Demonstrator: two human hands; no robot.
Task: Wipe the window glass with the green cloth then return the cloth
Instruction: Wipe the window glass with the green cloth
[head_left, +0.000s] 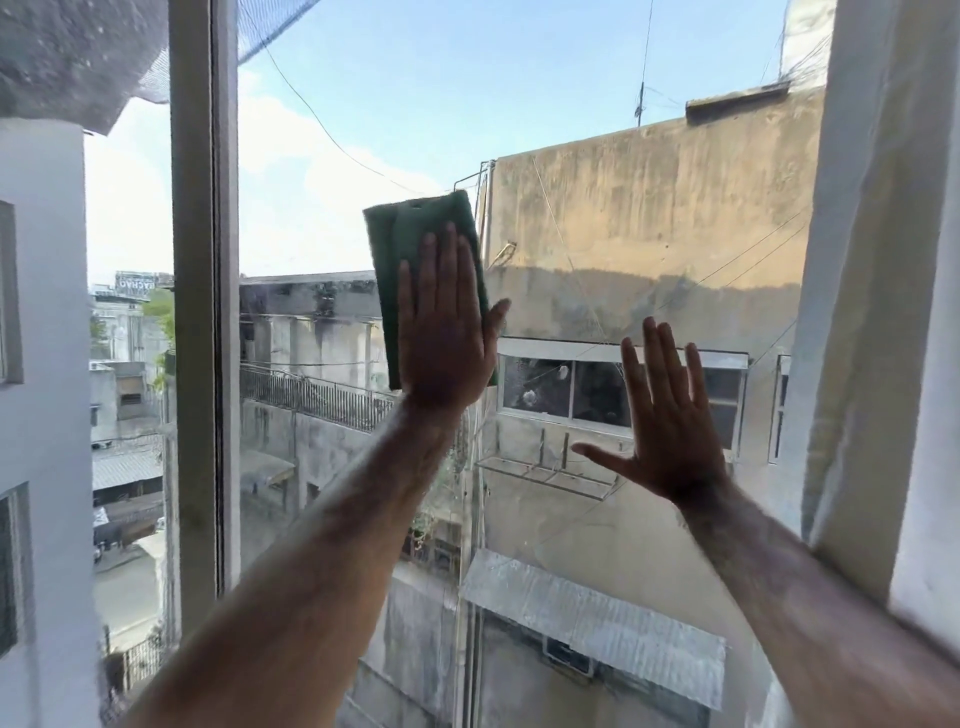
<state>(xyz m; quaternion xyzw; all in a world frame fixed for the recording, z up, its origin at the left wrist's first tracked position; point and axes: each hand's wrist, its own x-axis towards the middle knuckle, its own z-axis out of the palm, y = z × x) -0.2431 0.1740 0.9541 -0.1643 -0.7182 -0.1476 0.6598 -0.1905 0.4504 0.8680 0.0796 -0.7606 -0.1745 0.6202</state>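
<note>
A folded green cloth (405, 244) lies flat against the window glass (322, 208) near the middle of the pane. My left hand (444, 332) presses it to the glass with the palm flat and the fingers straight, covering the cloth's lower right part. My right hand (670, 421) rests flat on the glass lower and to the right, fingers spread, holding nothing. Both forearms reach up from the bottom of the view.
A grey vertical window frame (200, 312) bounds the pane on the left. A white wall or frame edge (883, 312) stands at the right. Through the glass I see buildings, wires and sky. A second pane (130, 364) lies left of the frame.
</note>
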